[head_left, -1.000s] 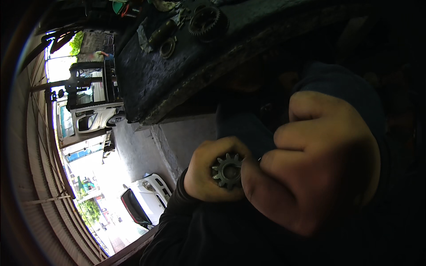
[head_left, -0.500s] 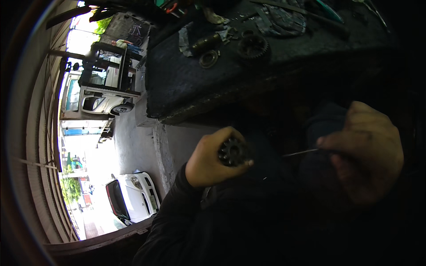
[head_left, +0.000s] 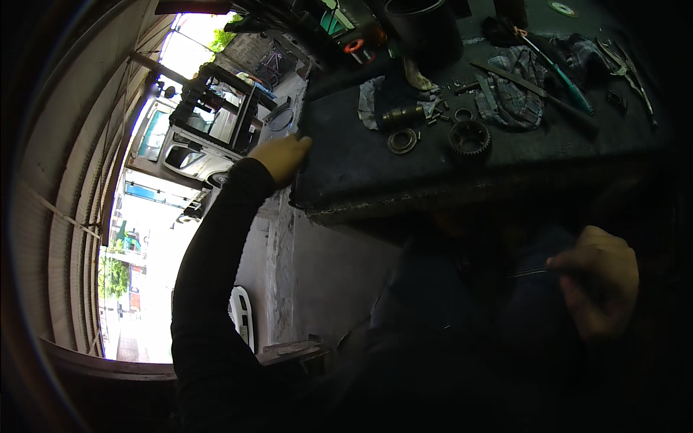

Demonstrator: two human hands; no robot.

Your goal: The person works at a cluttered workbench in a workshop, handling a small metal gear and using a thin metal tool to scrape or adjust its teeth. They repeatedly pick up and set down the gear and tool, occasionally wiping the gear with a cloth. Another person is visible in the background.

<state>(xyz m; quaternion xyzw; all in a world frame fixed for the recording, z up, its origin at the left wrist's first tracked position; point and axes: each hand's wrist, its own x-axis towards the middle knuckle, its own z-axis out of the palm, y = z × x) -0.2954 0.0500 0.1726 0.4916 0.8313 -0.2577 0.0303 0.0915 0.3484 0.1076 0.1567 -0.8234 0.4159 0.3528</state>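
My left arm stretches out to the bench's left edge, where my left hand (head_left: 283, 157) is closed with its back toward me. Whatever its curled fingers hold is hidden. Low at the right, my right hand (head_left: 600, 283) pinches a thin metal rod (head_left: 530, 272) that points left, over my dark clothing. On the dark workbench (head_left: 339, 169) a toothed gear (head_left: 470, 138) lies near the front edge. Left of it are a flanged metal ring (head_left: 403, 141) and a brass-coloured cylinder (head_left: 404, 115). A smaller ring (head_left: 463, 115) sits just behind the gear.
A checked rag (head_left: 523, 86) lies under a long flat file (head_left: 538, 90), beside a teal-handled tool (head_left: 570, 90) and pliers (head_left: 628, 72). At the back stands a dark bucket (head_left: 426, 32), with a red-orange spool (head_left: 355, 47) near it. Beyond the bench's left side are a metal frame and parked vehicles.
My left hand has swung forward and left from my lap to the bench edge; the small pinion gear it held no longer shows. My right hand still pinches the rod. More of the bench is visible.
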